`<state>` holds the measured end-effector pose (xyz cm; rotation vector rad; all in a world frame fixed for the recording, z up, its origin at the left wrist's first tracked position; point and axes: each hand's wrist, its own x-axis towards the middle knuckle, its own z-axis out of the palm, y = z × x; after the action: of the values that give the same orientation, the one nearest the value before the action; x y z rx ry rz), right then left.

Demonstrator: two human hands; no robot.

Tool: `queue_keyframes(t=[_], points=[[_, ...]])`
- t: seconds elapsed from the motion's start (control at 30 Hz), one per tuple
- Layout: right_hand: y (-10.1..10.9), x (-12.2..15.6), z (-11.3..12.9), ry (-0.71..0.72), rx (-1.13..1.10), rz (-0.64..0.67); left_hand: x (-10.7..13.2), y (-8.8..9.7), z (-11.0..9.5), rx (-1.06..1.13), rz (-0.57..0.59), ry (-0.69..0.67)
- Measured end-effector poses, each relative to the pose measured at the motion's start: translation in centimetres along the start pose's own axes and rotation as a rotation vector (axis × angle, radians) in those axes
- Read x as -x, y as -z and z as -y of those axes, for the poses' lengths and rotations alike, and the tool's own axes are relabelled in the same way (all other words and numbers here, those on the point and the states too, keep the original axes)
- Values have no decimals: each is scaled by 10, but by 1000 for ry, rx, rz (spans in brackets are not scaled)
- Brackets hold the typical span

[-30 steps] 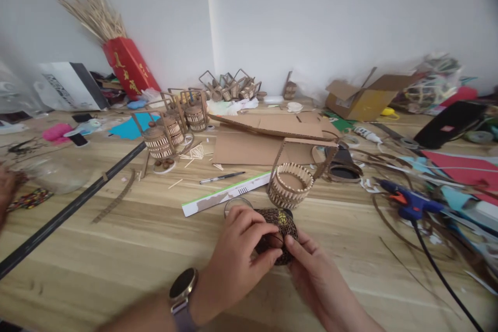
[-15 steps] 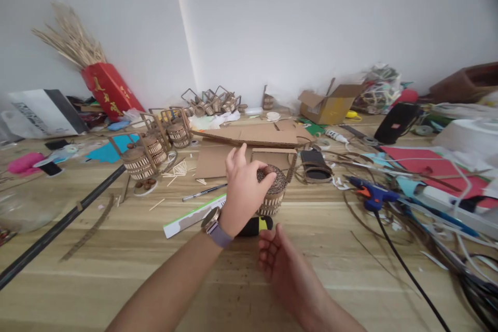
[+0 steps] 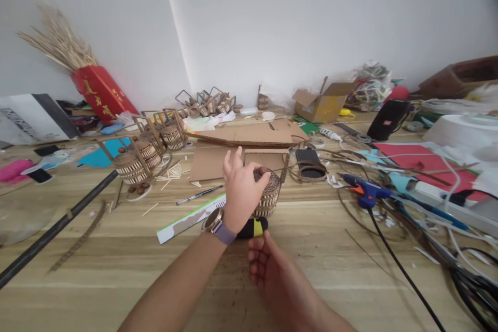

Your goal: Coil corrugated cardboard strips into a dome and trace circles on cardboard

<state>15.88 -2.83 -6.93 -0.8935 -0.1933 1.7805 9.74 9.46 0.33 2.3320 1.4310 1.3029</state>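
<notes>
My left hand (image 3: 239, 189), with a watch on its wrist, reaches over a small round basket of wooden sticks (image 3: 267, 199) at the table's middle. Its thumb and fingers pinch the brown knob of the round cardboard lid (image 3: 272, 180) that sits on the basket. My right hand (image 3: 272, 270) rests lower, near the table's front, fingers loosely curled with nothing visible in them. A black and yellow utility knife (image 3: 253, 227) lies between the two hands, just beyond the right fingertips.
A white and green ruler (image 3: 182, 220) and a pen (image 3: 198, 194) lie left of the basket. Several finished lidded baskets (image 3: 130, 166) stand at left. A blue glue gun (image 3: 363, 192) with its black cord lies at right, amid cardboard sheets (image 3: 249, 137), strips and boxes.
Both hands held the lid near the table's front a second ago. The left hand carried it onto the basket and still pinches the knob; the right hand let go and stayed low.
</notes>
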Motion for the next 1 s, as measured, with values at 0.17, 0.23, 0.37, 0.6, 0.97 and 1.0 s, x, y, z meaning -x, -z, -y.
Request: queue_keyframes(t=[0.17,0.23,0.37,0.6,0.97,1.0], points=[[3,-2,-3,0,8,5,2,-3,3,20,2,-7],[4,-3,-3,-2,12,9,6,0,4,31,14,-26],[3,-3,-1,-11,20,-3,16,21,7,19,-73,-81],[3,-3,-2,-41,63,-2,2,54,14,26,-171,-301],[28,-22,-5,-129,134,5,-33,42,19,-146,-120,-357],[28,-22,-6,-134,137,14,-33,41,30,-169,-137,-306]])
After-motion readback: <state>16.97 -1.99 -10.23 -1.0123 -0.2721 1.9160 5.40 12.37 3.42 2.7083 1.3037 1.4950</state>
